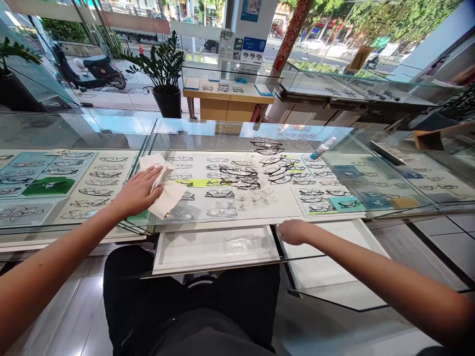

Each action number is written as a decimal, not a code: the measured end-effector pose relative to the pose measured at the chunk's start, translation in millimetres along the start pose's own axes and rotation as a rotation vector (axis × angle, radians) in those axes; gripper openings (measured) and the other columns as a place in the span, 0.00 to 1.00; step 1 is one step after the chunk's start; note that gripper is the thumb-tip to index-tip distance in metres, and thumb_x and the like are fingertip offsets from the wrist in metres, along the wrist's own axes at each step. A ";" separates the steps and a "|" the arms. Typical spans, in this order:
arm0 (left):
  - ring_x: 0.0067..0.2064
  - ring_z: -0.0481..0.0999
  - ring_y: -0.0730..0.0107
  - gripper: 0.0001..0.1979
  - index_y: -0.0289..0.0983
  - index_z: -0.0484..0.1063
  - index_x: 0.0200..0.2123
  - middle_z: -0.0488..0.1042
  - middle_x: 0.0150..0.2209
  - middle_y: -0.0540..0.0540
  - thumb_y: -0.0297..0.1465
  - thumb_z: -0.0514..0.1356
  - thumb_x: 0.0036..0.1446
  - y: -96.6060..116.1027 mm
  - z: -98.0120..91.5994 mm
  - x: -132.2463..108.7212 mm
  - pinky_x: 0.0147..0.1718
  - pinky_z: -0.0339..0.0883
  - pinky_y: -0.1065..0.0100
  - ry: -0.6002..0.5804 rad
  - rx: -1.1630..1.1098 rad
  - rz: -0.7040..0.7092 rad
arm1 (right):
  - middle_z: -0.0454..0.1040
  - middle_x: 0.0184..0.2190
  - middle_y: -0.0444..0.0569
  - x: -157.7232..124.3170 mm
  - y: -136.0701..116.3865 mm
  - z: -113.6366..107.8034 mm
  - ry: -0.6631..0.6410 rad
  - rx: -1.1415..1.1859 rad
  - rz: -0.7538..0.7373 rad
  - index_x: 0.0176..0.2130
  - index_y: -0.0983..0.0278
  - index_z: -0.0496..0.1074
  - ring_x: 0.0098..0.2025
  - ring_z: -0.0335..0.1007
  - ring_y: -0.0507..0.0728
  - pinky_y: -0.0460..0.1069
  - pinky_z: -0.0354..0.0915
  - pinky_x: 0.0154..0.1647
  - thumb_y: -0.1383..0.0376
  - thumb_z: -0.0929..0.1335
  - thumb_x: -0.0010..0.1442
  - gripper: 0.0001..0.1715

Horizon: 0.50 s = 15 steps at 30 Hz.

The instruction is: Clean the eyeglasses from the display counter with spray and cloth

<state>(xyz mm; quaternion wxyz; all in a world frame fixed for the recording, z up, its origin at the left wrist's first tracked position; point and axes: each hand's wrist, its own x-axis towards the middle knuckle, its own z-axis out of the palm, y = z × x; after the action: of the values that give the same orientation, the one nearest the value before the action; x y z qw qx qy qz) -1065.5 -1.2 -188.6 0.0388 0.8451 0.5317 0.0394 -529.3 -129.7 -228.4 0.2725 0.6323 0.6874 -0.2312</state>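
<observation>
My left hand (143, 188) lies on a cream-coloured cloth or paper wipe (169, 197), pressing it against the top of the glass display case (178, 133). Its fingers are stretched over the wipe, with the thumb to the right. At the front edge of the case, my right hand (294, 232) is curled closed beside a black strip between two pulled-out white drawers (208, 247). What its fingers hold, if anything, is hidden. Below the glass are rows of eyeglasses (219, 193), and a loose group of dark-framed eyeglasses (241, 177) lies near the middle.
A small spray bottle (323, 148) with a blue base stands at the back right of the case. Clear plastic packaging (245, 244) lies in the left drawer. My knees are under the drawers. Beyond the case are a potted plant (165, 74) and another display counter (228, 94).
</observation>
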 end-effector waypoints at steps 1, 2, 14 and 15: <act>0.86 0.50 0.52 0.43 0.34 0.52 0.84 0.52 0.84 0.42 0.51 0.40 0.76 -0.7 0.4 0.1 0.82 0.49 0.48 0.000 0.001 -0.001 | 0.85 0.39 0.65 9.5 0.3 -0.6 0.000 -0.019 0.013 0.37 0.64 0.84 0.43 0.85 0.71 0.59 0.75 0.43 0.66 0.72 0.60 0.08; 0.86 0.50 0.52 0.43 0.34 0.52 0.84 0.52 0.84 0.42 0.51 0.40 0.76 -1.4 0.9 0.3 0.82 0.49 0.48 -0.001 0.005 -0.005 | 0.86 0.42 0.67 19.2 -0.5 -2.8 0.027 -0.031 0.018 0.39 0.65 0.85 0.45 0.85 0.71 0.59 0.74 0.44 0.66 0.70 0.63 0.10; 0.86 0.47 0.53 0.46 0.33 0.49 0.85 0.49 0.85 0.45 0.53 0.37 0.75 0.1 0.1 -3.1 0.82 0.45 0.50 -0.018 0.018 -0.044 | 0.74 0.69 0.65 141.8 0.1 -39.8 0.572 0.016 -0.021 0.60 0.65 0.80 0.67 0.70 0.71 0.59 0.68 0.66 0.63 0.64 0.74 0.22; 0.86 0.47 0.53 0.46 0.33 0.50 0.85 0.48 0.85 0.45 0.53 0.38 0.75 0.3 -0.5 -3.6 0.82 0.46 0.50 -0.022 0.016 -0.043 | 0.74 0.70 0.65 148.0 1.1 -39.1 0.594 0.024 -0.017 0.61 0.65 0.79 0.69 0.70 0.71 0.60 0.69 0.66 0.64 0.65 0.72 0.23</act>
<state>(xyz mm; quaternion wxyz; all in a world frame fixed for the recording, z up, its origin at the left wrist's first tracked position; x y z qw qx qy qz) -1066.9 -4.6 -188.2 0.0387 0.8342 0.5495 0.0251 -539.1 6.4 -297.9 0.0500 0.6696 0.7396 -0.0464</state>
